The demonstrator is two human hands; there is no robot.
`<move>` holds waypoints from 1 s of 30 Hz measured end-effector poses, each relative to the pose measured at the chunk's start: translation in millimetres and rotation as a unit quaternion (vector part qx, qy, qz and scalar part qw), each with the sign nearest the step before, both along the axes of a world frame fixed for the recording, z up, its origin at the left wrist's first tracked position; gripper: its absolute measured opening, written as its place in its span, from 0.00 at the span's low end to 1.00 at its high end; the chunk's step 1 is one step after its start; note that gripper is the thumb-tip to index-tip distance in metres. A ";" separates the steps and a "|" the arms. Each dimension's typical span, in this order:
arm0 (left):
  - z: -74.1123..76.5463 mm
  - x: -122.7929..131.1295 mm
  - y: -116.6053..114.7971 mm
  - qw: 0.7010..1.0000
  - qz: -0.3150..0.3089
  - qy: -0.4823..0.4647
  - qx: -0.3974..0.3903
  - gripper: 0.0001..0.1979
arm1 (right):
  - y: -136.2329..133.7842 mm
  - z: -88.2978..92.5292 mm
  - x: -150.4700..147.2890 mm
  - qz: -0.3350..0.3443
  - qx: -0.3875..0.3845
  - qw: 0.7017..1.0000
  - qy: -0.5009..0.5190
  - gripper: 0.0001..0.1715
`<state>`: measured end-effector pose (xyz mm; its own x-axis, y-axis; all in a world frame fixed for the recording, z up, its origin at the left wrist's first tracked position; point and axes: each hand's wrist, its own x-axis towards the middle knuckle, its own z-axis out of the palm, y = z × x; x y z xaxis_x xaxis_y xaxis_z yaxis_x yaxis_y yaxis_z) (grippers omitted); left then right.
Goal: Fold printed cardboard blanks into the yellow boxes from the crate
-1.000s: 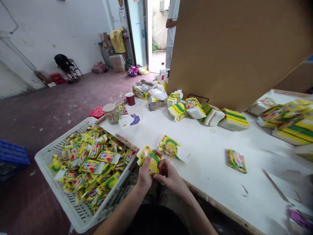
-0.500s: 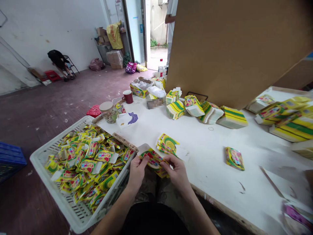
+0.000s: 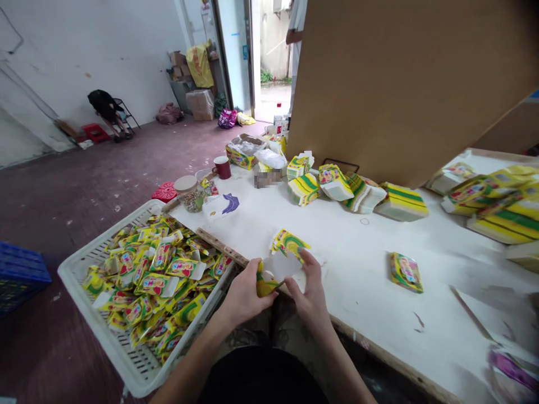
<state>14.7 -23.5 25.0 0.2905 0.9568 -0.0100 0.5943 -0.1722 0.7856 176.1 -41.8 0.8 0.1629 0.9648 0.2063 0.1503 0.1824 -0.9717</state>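
Head view: basket [image 3: 89,314] of packets [image 3: 158,284] stands beside left hand [image 3: 244,294].

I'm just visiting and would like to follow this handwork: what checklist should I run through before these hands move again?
1. Left hand holding the yellow-green carton: ok, fingers and thumb are on it.
2. Right hand gripping the carton firmly: cannot tell; it is at the white panel.
3. Contents of the carton: cannot tell, the inside isn't clear.
4. Small carton stack near the hands: ok, on the table just beyond them.
5. Lone packet close to the hands: not ok, it lies well off to the right.
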 end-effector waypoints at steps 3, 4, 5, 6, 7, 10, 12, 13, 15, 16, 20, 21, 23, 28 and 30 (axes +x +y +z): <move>-11.6 7.2 -8.3 0.998 -0.042 0.006 0.052 0.35 | -1.6 -5.5 -9.1 0.123 -0.117 0.974 0.149 0.28; -13.4 8.0 -10.1 0.996 -0.060 0.008 0.065 0.34 | -1.8 -6.9 -11.7 0.148 -0.127 0.968 0.159 0.27; -14.0 8.1 -11.1 0.994 -0.074 0.011 0.075 0.32 | -1.9 -8.1 -13.8 0.162 -0.128 0.966 0.159 0.28; -13.7 7.5 -11.4 0.993 -0.081 0.013 0.081 0.30 | -1.8 -9.3 -15.2 0.171 -0.127 0.963 0.162 0.29; -12.9 6.6 -11.1 0.993 -0.082 0.014 0.085 0.29 | -1.6 -10.4 -15.8 0.175 -0.124 0.963 0.165 0.30; -11.7 3.6 -7.5 0.994 -0.072 0.012 0.082 0.27 | -1.3 -11.6 -14.2 0.157 -0.104 0.969 0.162 0.35; -15.3 4.1 -5.0 0.995 -0.066 0.007 0.072 0.27 | -2.0 -9.6 -11.6 0.156 -0.080 0.976 0.130 0.35; -18.3 5.3 -4.1 0.996 -0.062 0.004 0.069 0.27 | -2.5 -8.3 -10.2 0.167 -0.063 0.979 0.095 0.34; -24.8 8.5 -3.4 0.996 -0.049 0.001 0.068 0.28 | -2.7 -6.5 -7.4 0.180 -0.027 0.983 0.007 0.30; -27.2 9.7 -3.6 0.997 -0.035 0.002 0.070 0.29 | -2.2 -6.9 -5.9 0.167 -0.013 0.985 -0.030 0.29; -24.2 5.4 -4.4 0.998 0.011 0.019 0.063 0.27 | 2.8 -17.2 2.7 0.087 0.006 0.991 -0.105 0.27; -20.6 1.9 -3.8 0.998 0.011 0.024 0.060 0.25 | 4.4 -20.1 6.1 0.101 0.010 0.987 -0.126 0.27; -12.4 -6.2 -1.3 0.998 -0.001 0.031 0.056 0.21 | 7.8 -22.9 14.8 0.156 0.012 0.975 -0.161 0.25; 0.0 -16.0 5.7 0.997 -0.041 0.036 0.046 0.22 | 16.4 -8.8 36.5 0.253 -0.049 0.953 -0.157 0.15; 0.8 -12.9 5.7 0.997 -0.045 0.026 0.050 0.21 | 17.2 -3.6 35.7 0.233 -0.057 0.961 -0.136 0.13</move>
<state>1.8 -17.8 25.8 0.3767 0.9240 0.0663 0.6128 -0.3022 0.7301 211.8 -24.6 -2.8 -0.3374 0.9389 0.0680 0.3288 0.1852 -0.9260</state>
